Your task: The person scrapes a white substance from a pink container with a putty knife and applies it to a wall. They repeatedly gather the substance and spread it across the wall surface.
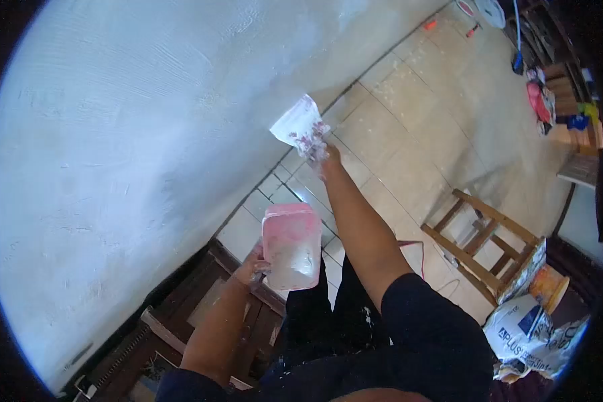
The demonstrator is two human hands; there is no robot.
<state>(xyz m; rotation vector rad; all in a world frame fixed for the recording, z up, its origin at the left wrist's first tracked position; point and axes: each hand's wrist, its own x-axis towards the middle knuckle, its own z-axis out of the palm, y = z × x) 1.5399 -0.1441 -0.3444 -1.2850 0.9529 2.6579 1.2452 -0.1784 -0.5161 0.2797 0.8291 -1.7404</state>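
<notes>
My left hand (251, 269) is closed on the side of a pink plastic tub (293, 213), its inside smeared with white paste. Out ahead, my right hand (318, 153), spattered white, is wrapped round the handle of a wide putty knife (296, 122). White covers the knife's broad blade, which points up and left and overlaps the wall's lower part in this view. The wall (134, 134) has a pale, trowelled coat with ridges and streaks. Most of the knife's handle is hidden by my fingers.
A wooden stool (482, 234) stands on the tiled floor (409, 134) to my right, with a white printed sack (529, 335) and an orange bucket (549, 288) beside it. Dark wooden furniture (208, 315) lies along the wall at lower left. Clothes (539, 100) lie at far right.
</notes>
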